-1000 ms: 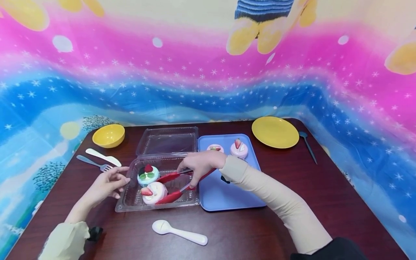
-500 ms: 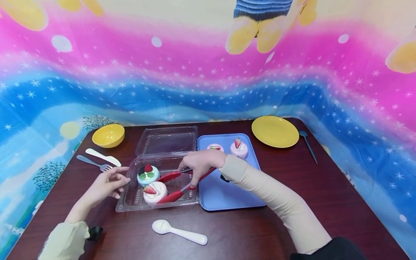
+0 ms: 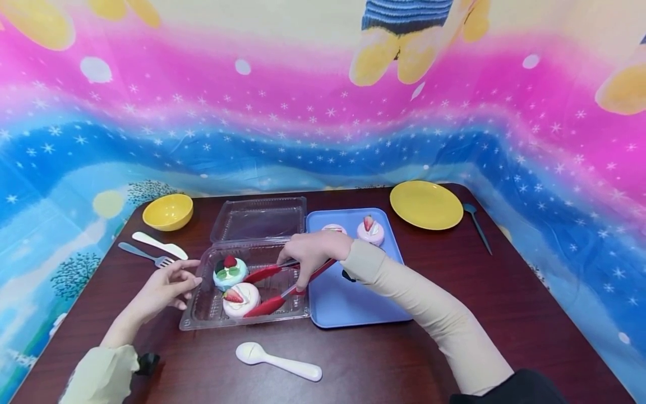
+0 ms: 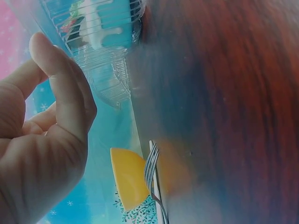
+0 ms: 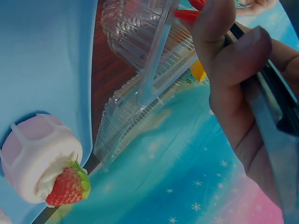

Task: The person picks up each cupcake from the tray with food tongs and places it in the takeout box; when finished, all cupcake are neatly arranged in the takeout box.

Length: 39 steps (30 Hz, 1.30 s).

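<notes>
From my remote seat I see the right hand [image 3: 315,252] gripping red tongs [image 3: 272,289], their tips closed around a white strawberry cake [image 3: 239,299] inside the clear clamshell box [image 3: 202,308] on the worktop [image 3: 404,359]. The box holds two cakes: that one and a blue cake [image 3: 229,270] behind it. Its lid [image 3: 259,217] lies folded open. My left hand [image 3: 166,286] rests with relaxed fingers against the box's left wall, holding nothing. The blue tray [image 3: 353,303] to the right carries two pink cakes [image 3: 370,230]. One yellow bowl [image 3: 168,211], one yellow plate [image 3: 426,204], one white spoon [image 3: 277,361], one fork [image 3: 145,253], one white knife [image 3: 160,244] and one dark spoon [image 3: 476,224] surround them. I can read no writing anywhere
</notes>
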Motion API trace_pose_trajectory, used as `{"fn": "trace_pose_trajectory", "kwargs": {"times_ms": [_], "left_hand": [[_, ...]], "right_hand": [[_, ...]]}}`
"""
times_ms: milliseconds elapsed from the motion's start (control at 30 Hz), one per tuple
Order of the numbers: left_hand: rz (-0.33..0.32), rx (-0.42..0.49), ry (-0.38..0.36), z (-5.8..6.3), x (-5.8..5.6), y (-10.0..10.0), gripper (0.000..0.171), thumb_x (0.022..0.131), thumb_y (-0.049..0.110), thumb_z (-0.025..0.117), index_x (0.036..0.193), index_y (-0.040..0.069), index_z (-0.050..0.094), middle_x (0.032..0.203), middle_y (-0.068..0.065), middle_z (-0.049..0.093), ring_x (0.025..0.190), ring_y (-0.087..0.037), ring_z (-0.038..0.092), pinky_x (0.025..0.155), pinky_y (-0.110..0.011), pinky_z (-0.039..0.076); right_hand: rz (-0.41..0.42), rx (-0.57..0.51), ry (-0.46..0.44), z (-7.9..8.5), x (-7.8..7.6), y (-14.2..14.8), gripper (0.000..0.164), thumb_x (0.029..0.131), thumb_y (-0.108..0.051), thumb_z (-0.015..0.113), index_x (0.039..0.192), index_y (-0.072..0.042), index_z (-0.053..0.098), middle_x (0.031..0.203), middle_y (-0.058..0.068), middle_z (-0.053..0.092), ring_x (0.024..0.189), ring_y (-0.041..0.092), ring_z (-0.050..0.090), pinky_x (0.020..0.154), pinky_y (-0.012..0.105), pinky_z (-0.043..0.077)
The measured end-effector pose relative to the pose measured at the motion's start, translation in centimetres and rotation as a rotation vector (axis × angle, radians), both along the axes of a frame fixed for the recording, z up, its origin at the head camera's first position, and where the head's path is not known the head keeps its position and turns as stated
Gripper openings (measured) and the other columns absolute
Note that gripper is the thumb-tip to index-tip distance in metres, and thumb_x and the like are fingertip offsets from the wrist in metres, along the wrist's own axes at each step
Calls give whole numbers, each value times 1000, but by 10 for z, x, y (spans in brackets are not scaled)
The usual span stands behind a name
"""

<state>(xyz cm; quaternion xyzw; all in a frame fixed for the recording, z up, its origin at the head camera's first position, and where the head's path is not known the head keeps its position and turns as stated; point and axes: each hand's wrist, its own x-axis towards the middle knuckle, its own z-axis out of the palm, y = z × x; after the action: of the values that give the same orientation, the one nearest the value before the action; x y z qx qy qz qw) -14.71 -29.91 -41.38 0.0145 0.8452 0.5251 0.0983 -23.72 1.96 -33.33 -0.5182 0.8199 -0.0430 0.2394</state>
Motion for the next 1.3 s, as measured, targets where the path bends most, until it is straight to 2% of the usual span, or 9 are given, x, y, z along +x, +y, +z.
{"fn": "trace_pose_trajectory", "kwargs": {"times_ms": [267, 567, 800, 967, 1133, 1300], "left_hand": [[-1, 6, 0, 0, 0, 0, 58, 87, 20, 62, 133, -3, 33, 86, -13, 54, 65, -15, 54, 52, -35, 54], [-2, 5, 8, -1, 0, -2, 59, 87, 22, 62, 133, -2, 34, 86, -13, 54, 65, -16, 54, 52, -35, 54], [-4, 7, 2, -1, 0, -2, 59, 87, 22, 62, 133, -2, 34, 86, -14, 54, 65, -16, 54, 52, -35, 54], [-6, 12, 4, -2, 0, -2, 58, 87, 21, 62, 133, -2, 34, 85, -12, 54, 64, -15, 53, 52, -34, 53], [-1, 19, 4, -2, 0, -1, 58, 87, 21, 61, 133, -2, 33, 83, -10, 54, 64, -14, 53, 51, -34, 53], [1, 19, 6, -1, 1, -1, 59, 87, 21, 61, 133, -3, 33, 82, -9, 55, 63, -14, 53, 51, -34, 53]], "right_hand": [[29, 34, 4, 4, -1, -2, 59, 66, -35, 78, 117, -12, 61, 105, 0, 62, 84, 9, 52, 66, 20, 46], [18, 76, -33, 7, -6, -2, 54, 68, -34, 76, 115, -12, 62, 97, -1, 64, 76, 8, 52, 64, 22, 45], [14, 84, -31, 9, -5, -1, 54, 68, -33, 76, 116, -12, 62, 99, -2, 64, 78, 8, 52, 65, 21, 45], [12, 89, 6, 13, -4, 2, 57, 67, -34, 77, 116, -12, 61, 103, -2, 63, 82, 8, 52, 66, 21, 45], [-3, 58, 30, 21, -4, 13, 62, 66, -37, 77, 119, -12, 59, 105, -3, 62, 81, 8, 52, 65, 22, 46], [-57, 4, 19, 29, -7, 37, 66, 67, -38, 76, 124, -11, 55, 113, 0, 60, 83, 9, 51, 63, 23, 47]]}}
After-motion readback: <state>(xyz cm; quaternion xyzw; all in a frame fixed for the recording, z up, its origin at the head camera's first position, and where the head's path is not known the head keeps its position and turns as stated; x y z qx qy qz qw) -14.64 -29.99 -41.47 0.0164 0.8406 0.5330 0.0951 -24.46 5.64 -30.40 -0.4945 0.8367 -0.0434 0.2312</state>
